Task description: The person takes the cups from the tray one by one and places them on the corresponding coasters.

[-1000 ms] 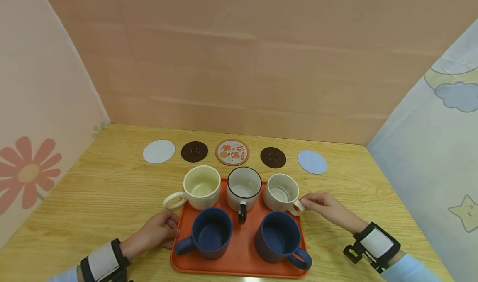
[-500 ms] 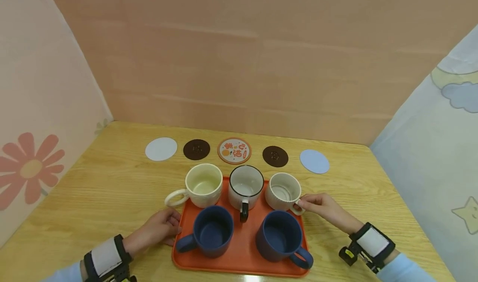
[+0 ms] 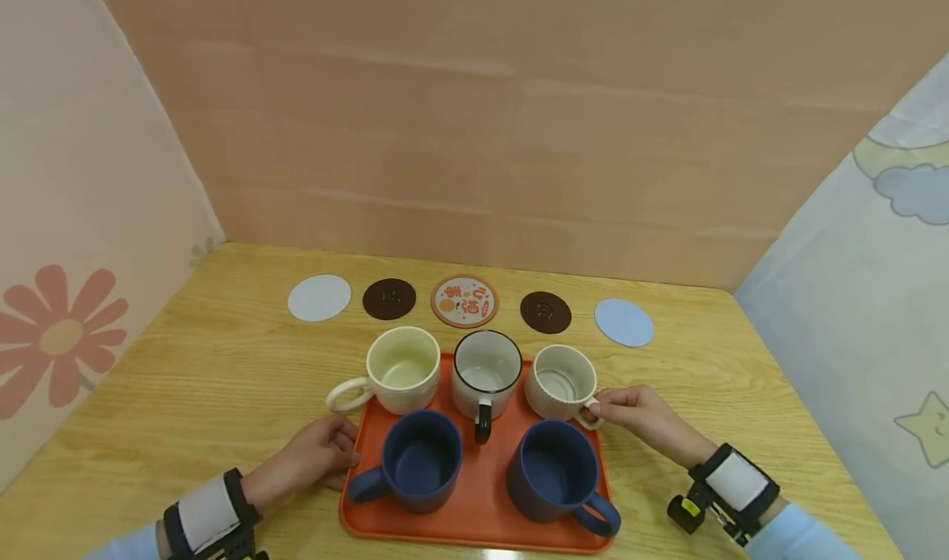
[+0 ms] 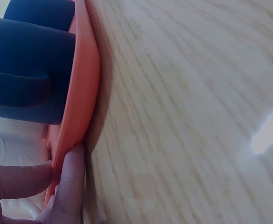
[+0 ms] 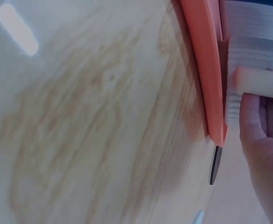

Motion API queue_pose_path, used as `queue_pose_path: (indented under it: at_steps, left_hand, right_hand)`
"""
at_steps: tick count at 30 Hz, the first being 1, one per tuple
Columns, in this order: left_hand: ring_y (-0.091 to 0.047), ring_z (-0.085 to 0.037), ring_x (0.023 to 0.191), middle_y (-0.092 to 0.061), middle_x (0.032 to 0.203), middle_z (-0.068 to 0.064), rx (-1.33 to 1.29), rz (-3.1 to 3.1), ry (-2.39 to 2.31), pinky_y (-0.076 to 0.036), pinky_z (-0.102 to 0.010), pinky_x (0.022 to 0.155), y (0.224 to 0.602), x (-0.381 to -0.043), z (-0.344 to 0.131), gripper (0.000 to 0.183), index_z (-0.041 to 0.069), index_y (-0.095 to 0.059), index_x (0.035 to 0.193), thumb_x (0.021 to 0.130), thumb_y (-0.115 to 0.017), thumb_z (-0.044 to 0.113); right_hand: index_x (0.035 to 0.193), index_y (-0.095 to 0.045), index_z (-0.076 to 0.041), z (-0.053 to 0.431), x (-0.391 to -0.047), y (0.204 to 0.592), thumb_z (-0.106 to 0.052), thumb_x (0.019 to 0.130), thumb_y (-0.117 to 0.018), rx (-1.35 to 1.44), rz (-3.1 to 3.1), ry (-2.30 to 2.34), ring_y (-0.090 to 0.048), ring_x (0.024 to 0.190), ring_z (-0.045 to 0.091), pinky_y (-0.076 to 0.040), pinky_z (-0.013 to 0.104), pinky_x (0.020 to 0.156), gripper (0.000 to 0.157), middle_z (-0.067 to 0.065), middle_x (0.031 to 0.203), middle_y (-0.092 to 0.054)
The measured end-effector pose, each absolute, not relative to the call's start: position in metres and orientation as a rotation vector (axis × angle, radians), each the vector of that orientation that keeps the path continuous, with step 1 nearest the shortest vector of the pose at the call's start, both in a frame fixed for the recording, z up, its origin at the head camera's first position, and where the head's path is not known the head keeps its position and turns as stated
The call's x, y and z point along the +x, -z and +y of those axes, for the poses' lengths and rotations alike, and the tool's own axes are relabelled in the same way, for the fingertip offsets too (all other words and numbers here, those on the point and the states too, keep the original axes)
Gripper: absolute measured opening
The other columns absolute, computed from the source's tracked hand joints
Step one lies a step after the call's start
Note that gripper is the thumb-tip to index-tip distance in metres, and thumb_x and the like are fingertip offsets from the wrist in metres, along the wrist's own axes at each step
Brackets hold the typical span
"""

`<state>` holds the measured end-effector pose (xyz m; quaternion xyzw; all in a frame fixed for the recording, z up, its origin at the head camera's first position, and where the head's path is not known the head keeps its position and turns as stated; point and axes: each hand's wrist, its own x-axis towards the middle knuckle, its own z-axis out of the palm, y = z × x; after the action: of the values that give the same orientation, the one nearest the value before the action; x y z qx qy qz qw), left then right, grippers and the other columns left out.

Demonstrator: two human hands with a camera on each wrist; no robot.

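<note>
An orange tray [image 3: 482, 502] bears several mugs. My left hand [image 3: 319, 455] pinches its left rim; in the left wrist view the thumb [image 4: 26, 179] lies over the rim and a finger [image 4: 68, 186] against the outer wall. My right hand [image 3: 645, 416] pinches the handle of a small white ribbed mug [image 3: 561, 383] at the tray's back right corner. The right wrist view shows the thumb under that pale handle [image 5: 262, 83]. Beside this mug stand a white mug with a black rim [image 3: 485, 375] and a cream mug [image 3: 403, 371]. Two dark blue mugs [image 3: 423, 461] stand in front.
Behind the tray lies a row of coasters: a white one [image 3: 319, 297], a brown one [image 3: 389, 298], a printed one [image 3: 465, 301], another brown one [image 3: 545, 312] and a pale blue one [image 3: 624, 322]. Paper-covered walls [image 3: 482, 132] bound the wooden table [image 3: 222, 338].
My right hand has moved slightly left, and its fingers have closed further onto the white ribbed mug's handle. The left hand stays at the tray's rim, and the mugs keep their places.
</note>
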<state>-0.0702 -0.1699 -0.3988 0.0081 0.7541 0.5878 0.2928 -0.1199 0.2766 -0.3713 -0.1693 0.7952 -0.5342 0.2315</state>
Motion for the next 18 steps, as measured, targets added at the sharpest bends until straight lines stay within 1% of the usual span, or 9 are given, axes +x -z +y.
queue_pose_path:
  at_steps: [2,4,9,14,16,18]
  left_hand:
    - [-0.057,-0.019,0.07,-0.054,0.082,-0.012,0.021,2.007,-1.56,-0.053,-0.037,0.06,0.399,-0.0703,-0.17,0.027,-0.013,-0.044,0.105,0.085,-0.055,0.0]
    - [-0.057,-0.019,0.07,-0.054,0.083,-0.012,0.02,2.008,-1.561,-0.053,-0.037,0.06,0.3993,-0.0704,-0.1698,0.027,-0.013,-0.044,0.105,0.084,-0.056,0.0]
    - [-0.057,-0.018,0.07,-0.054,0.083,-0.012,0.012,2.011,-1.56,-0.053,-0.037,0.06,0.3999,-0.0697,-0.1699,0.027,-0.013,-0.044,0.105,0.084,-0.056,0.0]
    - [-0.056,-0.018,0.07,-0.053,0.082,-0.011,0.026,2.009,-1.565,-0.053,-0.037,0.06,0.3994,-0.0693,-0.1701,0.027,-0.013,-0.044,0.105,0.084,-0.055,0.0]
    - [-0.056,-0.018,0.07,-0.053,0.082,-0.011,0.033,2.008,-1.573,-0.053,-0.037,0.06,0.3994,-0.0693,-0.1699,0.027,-0.013,-0.044,0.105,0.084,-0.055,0.0]
    - [-0.056,-0.018,0.069,-0.052,0.082,-0.011,0.039,2.009,-1.58,-0.053,-0.036,0.059,0.3995,-0.0694,-0.1698,0.027,-0.014,-0.044,0.104,0.084,-0.055,0.0]
  right_hand:
    - [0.103,-0.064,0.009,0.2773,-0.1203,0.3729,-0.015,0.093,-0.051,-0.458,2.158,1.488,-0.055,0.098,0.005,-0.045,0.021,0.083,0.029,0.014,0.106,-0.063]
    - [0.104,-0.062,0.012,0.2781,-0.1213,0.3744,-0.014,0.093,-0.05,-0.458,2.094,1.528,-0.054,0.098,0.006,-0.045,0.021,0.084,0.03,0.013,0.106,-0.062]
    - [0.107,-0.057,0.017,0.2803,-0.1245,0.3772,-0.009,0.095,-0.045,-0.486,1.903,1.624,-0.056,0.097,0.008,-0.044,0.021,0.087,0.031,0.006,0.104,-0.064]
    - [0.107,-0.05,0.024,0.2802,-0.1251,0.3777,-0.006,0.096,-0.042,-0.521,1.82,1.665,-0.056,0.095,0.008,-0.044,0.02,0.088,0.033,0.003,0.102,-0.065]
    - [0.106,-0.051,0.024,0.2799,-0.125,0.3782,-0.005,0.096,-0.041,-0.533,1.808,1.676,-0.056,0.093,0.008,-0.044,0.021,0.087,0.032,0.002,0.1,-0.065]
    - [0.104,-0.054,0.021,0.2795,-0.1246,0.3787,-0.004,0.096,-0.041,-0.532,1.782,1.698,-0.056,0.093,0.008,-0.044,0.021,0.087,0.029,0.002,0.099,-0.065]
